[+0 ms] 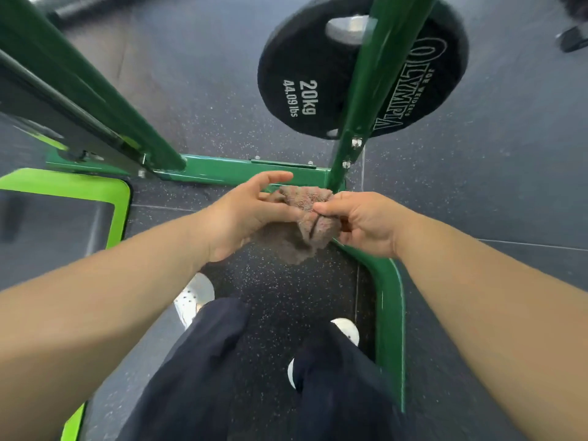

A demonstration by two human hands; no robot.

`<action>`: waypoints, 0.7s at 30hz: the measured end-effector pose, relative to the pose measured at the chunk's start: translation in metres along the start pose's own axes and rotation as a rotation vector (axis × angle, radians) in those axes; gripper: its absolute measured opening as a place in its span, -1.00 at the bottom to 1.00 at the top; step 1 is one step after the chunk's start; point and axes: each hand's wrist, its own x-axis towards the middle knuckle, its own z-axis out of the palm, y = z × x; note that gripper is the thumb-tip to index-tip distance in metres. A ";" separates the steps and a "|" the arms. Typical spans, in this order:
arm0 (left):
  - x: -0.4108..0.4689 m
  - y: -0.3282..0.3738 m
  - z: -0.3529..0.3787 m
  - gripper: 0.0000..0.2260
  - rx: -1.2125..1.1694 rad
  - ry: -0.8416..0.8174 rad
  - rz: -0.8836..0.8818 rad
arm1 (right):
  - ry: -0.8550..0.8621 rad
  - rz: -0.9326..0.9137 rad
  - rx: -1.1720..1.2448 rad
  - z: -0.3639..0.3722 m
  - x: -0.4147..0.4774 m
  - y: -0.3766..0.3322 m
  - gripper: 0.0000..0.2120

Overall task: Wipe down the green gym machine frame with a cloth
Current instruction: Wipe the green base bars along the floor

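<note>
Head view, looking straight down from a standing person. Both bare forearms reach forward and meet over a crumpled brownish-grey terry cloth (305, 224), held in the air just in front of the corner of the dark green painted metal machine frame (389, 300).

The left hand (241, 214) is on the left side of the cloth. Its thumb presses against the fabric, while its upper fingers stretch forward, straight and loose, above the cloth. The right hand (359, 221) is on the right side of the cloth, fingers curled, pinching a fold of the fabric between thumb and fingertips. The bulk of the cloth hangs in a bunch below and between the two hands.

The green frame forms an L on the floor: one bar runs crosswise just beyond the cloth, and another bends round a rounded corner below the right hand and runs back toward the person. A green upright post (366, 90) rises from the corner of the frame, just beyond the cloth. Behind that post hangs a black round weight plate (296, 84) printed "20kg 44.09 lbs". A second slanted green beam (95, 90) climbs away from the frame's crosswise bar to the far left.

Left of the frame lies a lime-green bordered dark pad (121, 198). Nearest the viewer, inside the frame's corner, are dark trouser legs (203, 361) and white shoes (191, 297) on a speckled black rubber floor (280, 297).
</note>
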 end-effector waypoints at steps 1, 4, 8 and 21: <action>-0.017 0.011 0.003 -0.44 0.030 -0.051 0.010 | 0.008 -0.006 0.005 0.003 -0.015 -0.008 -0.89; -0.049 0.023 0.007 -0.57 0.302 -0.024 0.082 | -0.028 -0.027 -0.017 0.011 -0.051 -0.023 -0.92; -0.090 0.046 0.000 -0.92 0.332 0.026 0.126 | -0.203 -0.041 -0.061 0.025 -0.101 -0.037 -0.59; -0.237 0.224 -0.007 -0.65 0.357 0.042 0.321 | -0.271 -0.445 -0.121 0.119 -0.280 -0.169 -0.47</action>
